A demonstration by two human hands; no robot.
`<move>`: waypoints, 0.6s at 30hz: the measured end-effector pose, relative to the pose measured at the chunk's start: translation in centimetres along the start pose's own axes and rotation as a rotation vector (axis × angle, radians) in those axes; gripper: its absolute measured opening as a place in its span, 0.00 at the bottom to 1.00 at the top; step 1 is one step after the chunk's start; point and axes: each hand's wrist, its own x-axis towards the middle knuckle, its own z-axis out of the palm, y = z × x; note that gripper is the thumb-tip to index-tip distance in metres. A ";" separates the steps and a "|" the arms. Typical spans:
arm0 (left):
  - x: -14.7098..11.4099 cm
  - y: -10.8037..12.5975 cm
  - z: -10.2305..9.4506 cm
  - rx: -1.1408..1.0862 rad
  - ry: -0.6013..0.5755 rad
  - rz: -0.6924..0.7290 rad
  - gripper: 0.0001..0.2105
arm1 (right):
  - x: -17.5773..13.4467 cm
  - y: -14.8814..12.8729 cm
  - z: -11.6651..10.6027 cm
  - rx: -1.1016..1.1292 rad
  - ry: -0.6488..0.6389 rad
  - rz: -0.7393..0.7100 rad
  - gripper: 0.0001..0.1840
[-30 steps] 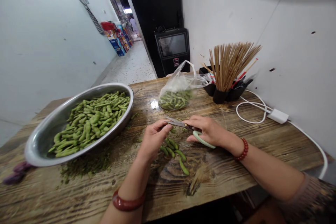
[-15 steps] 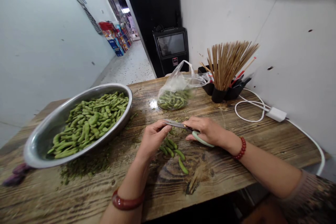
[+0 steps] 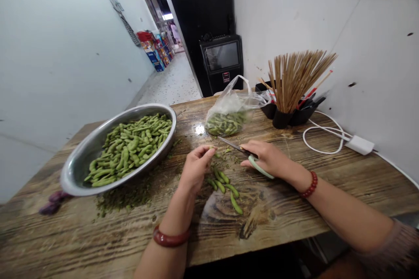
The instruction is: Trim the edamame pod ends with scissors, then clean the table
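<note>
My right hand [image 3: 266,157] is closed round the pale green handles of a pair of scissors [image 3: 237,146], whose blades point left towards my other hand. The blades are apart from it. My left hand [image 3: 196,163] pinches an edamame pod [image 3: 214,148], mostly hidden behind thumb and fingers. Below it several loose edamame pods [image 3: 222,179] lie on the wooden table [image 3: 222,244]. Further off stands a clear plastic bag [image 3: 229,111] with more pods inside. To the left, a large metal basin [image 3: 77,178] holds a heap of green pods.
Green trimmings [image 3: 126,198] are scattered under and beside the basin. Purple objects [image 3: 54,202] lie at its left. A black holder [image 3: 282,120] with wooden skewers [image 3: 297,80] stands at the back right, near a white cable with an adapter [image 3: 360,144]. A black speaker [image 3: 222,63] is behind the table.
The scissors have moved away from my left hand, leaving a gap between the blades and the fingers. The whole view has shifted, so things appear further right.
</note>
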 end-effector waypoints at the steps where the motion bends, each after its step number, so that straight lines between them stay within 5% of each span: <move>1: 0.1 0.1 -0.1 -0.062 0.011 -0.017 0.11 | 0.0 0.0 0.0 0.003 0.016 0.002 0.19; 9: 0.3 0.6 -0.5 -0.303 0.026 -0.060 0.11 | 0.2 -0.7 -0.7 0.080 0.052 0.005 0.26; 18: 0.0 0.7 -0.1 -0.289 0.019 -0.049 0.12 | 0.2 -0.8 -0.7 0.122 0.017 -0.043 0.24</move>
